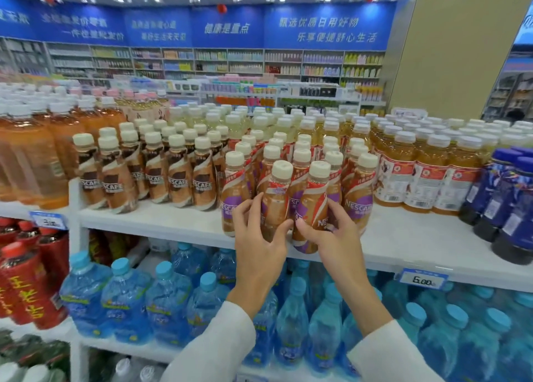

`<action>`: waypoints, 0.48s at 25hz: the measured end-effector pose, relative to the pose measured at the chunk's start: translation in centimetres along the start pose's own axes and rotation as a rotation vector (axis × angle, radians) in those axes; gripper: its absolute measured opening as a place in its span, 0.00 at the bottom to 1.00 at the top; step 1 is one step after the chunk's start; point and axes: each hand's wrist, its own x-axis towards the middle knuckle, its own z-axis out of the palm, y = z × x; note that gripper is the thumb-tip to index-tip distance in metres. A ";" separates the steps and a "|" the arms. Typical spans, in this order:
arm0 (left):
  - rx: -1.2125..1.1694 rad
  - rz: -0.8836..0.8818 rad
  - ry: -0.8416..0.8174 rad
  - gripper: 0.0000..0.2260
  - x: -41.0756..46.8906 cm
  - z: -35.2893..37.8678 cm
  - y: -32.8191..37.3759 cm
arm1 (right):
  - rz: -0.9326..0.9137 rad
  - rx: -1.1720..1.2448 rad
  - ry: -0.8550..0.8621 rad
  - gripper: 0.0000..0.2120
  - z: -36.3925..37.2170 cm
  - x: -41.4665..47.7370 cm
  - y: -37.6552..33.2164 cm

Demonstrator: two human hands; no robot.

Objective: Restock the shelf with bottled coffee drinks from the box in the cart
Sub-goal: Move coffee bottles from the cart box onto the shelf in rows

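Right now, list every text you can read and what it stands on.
"NESCAFE": brown-label bottles
"NESCAFE": purple-label bottle
"NES", rest hidden: right bottle, held by the right hand
"5.00": price tag
"健康是重点": middle banner
"乐享便捷舒心生活": right banner
"王老吉": red bottles
Too blurred to read: left tag; left bottle, held by the left hand; far banners and labels.
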 end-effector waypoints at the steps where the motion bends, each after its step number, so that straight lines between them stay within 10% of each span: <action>1: -0.002 -0.001 0.002 0.28 0.1 0.3 -0.2 | -0.022 -0.022 -0.005 0.27 0.0 0.2 0.3; 12: 0.292 0.106 0.044 0.37 -0.9 1.0 -1.3 | -0.107 -0.350 0.145 0.40 0.9 0.0 2.9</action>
